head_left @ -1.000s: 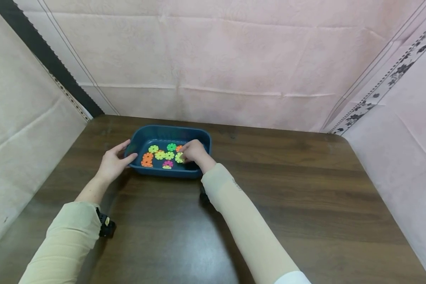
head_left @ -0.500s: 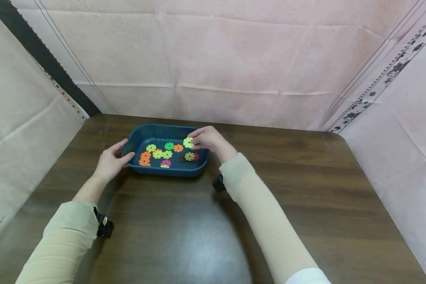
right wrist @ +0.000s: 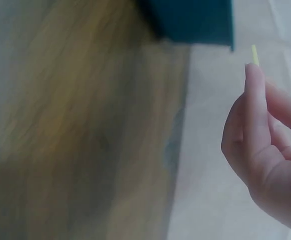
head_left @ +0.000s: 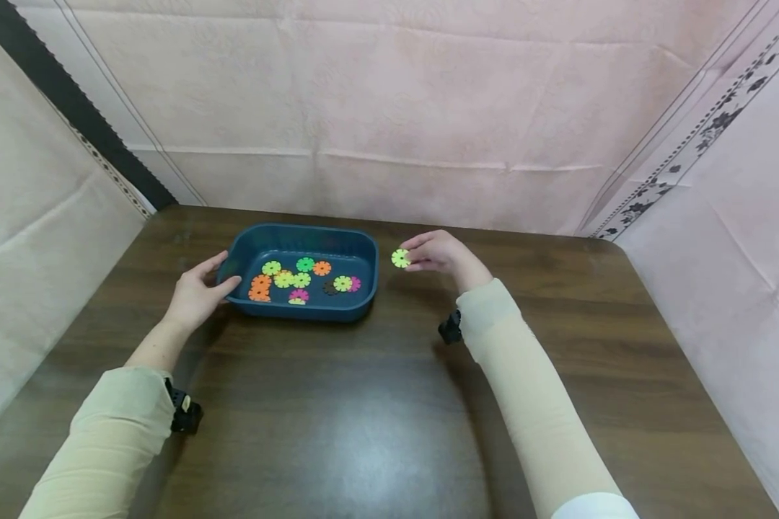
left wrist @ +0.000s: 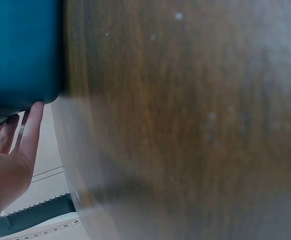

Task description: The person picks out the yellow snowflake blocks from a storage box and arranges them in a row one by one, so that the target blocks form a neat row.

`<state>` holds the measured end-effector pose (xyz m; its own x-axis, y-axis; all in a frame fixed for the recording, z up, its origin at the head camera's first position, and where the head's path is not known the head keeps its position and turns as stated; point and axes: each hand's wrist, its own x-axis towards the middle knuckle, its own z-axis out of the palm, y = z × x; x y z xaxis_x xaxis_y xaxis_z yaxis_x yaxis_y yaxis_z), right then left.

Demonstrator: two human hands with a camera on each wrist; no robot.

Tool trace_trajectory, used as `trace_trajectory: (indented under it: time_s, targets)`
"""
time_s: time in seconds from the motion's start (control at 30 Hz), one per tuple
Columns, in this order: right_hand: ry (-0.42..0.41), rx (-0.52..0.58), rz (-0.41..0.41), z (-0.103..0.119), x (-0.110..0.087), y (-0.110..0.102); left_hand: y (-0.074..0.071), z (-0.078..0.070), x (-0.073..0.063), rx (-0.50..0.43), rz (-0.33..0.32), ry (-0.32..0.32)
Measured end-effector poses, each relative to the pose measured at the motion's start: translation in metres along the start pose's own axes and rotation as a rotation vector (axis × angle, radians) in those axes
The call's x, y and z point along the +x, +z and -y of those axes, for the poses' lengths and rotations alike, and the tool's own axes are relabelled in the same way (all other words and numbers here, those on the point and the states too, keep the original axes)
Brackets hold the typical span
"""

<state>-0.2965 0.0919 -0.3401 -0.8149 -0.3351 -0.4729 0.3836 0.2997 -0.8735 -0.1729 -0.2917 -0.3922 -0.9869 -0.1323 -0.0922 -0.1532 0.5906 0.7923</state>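
In the head view, my right hand [head_left: 443,256] pinches a yellow-green snowflake building disc [head_left: 399,258] between thumb and fingertips, in the air just right of a blue plastic tub [head_left: 318,313]. Seen edge-on in the right wrist view, the disc [right wrist: 255,54] is a thin strip sticking out beyond the fingertips. My left hand [head_left: 195,294] holds the tub's left end, its thumb at the rim and the fingers against the outer wall. Several more snowflake discs lie on the tub floor: yellow-green, orange [head_left: 260,283], green [head_left: 305,264], pink [head_left: 355,284] and a dark one.
The tub stands toward the back left of a brown wooden table [head_left: 337,404]. Pale cloth [head_left: 389,108] hangs behind the table's back edge and along both sides. Each wrist carries a small black camera [head_left: 450,327].
My right hand has lifted a yellow-green disc out of the tub and carried it right, past the rim. The left hand stays at the tub's left end.
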Motion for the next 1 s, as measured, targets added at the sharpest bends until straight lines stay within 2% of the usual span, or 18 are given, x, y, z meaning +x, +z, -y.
trace_trajectory:
  time_s: [0.3, 0.43, 0.57, 1.0]
  targets:
    - [0.108, -0.044, -0.051, -0.037, 0.012, -0.020, -0.001, -0.002, -0.001, 0.005, 0.001, -0.006]
    - [0.110, -0.124, -0.075, -0.049, 0.013, -0.021, 0.000, -0.004, -0.002, 0.008, 0.003, -0.004]
    - [0.078, -0.213, -0.109, -0.052, 0.012, -0.020, 0.000, -0.005, -0.002, 0.013, 0.001, -0.002]
    - [0.074, -0.258, -0.175, -0.054, 0.012, -0.016, 0.001, -0.004, -0.003, 0.005, -0.002, -0.002]
